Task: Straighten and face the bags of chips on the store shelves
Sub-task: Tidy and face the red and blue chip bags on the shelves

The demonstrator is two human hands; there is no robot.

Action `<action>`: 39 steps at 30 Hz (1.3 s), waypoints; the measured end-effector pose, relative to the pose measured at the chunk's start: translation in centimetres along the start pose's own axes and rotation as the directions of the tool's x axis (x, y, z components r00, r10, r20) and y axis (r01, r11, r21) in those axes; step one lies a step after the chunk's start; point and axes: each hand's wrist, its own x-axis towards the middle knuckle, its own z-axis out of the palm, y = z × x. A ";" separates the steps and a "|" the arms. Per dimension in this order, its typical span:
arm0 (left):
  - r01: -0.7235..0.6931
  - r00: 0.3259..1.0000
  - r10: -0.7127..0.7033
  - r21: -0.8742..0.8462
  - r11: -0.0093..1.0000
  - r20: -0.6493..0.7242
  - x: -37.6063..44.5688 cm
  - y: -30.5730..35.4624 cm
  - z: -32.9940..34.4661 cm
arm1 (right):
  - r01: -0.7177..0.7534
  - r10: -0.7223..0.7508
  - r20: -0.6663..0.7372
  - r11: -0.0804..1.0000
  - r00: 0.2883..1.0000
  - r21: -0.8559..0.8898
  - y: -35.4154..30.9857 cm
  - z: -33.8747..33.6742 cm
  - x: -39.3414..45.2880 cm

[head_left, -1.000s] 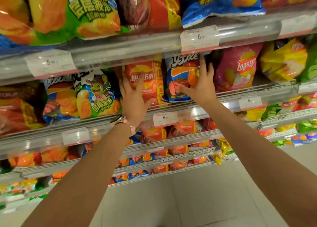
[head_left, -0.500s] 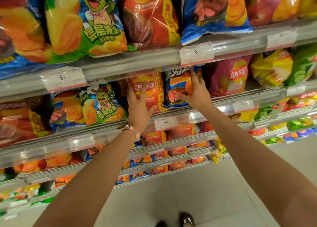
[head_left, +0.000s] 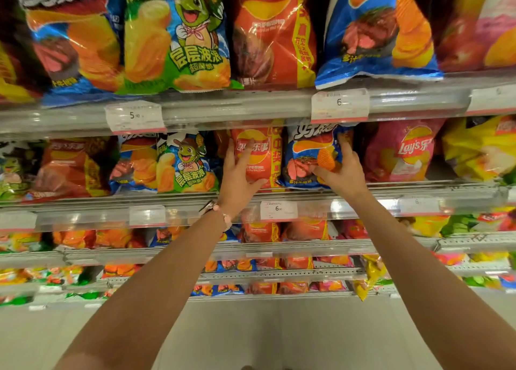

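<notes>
Two bags are under my hands at this moment, both on the second shelf [head_left: 279, 195] from the top, side by side and touching. My left hand [head_left: 237, 177] lies flat against the red Lay's bag [head_left: 261, 157], fingers straight and spread up its left side, thumb along the lower edge; that grip is wide open, pressing and not clasping. My right hand [head_left: 342, 171] has the blue bag [head_left: 312, 157] by its right edge, fingers curled round the side and thumb across the front, so this grip is closed on the bag.

Status, as I judge it: work is in progress on this pair. Both stand nearly upright with fronts outward, the blue one leaning slightly and its top tucked behind the price tag [head_left: 339, 104] above. I take them as close to faced, with a final squaring left.

Remaining items on the same shelf: the pink Lay's bag [head_left: 402, 154] to the right tilts, and the yellow bag [head_left: 480, 151] beyond it is crumpled and slumped. To the left, the green turtle bag [head_left: 184, 163] faces out acceptably; the dark red bag [head_left: 72, 165] farther left sags. These look untouched.

Higher up, the top-shelf row [head_left: 265, 34] shows glossy, air-filled packs, overhanging the rail, fronts readable. Lower shelves are too small to assess.
</notes>
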 end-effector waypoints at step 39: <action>0.454 0.860 -0.459 -0.076 0.887 -0.223 0.3 -5.6 -12.1 | 0.038 -0.013 -0.113 0.975 0.993 0.220 -8.0 9.0 -7.5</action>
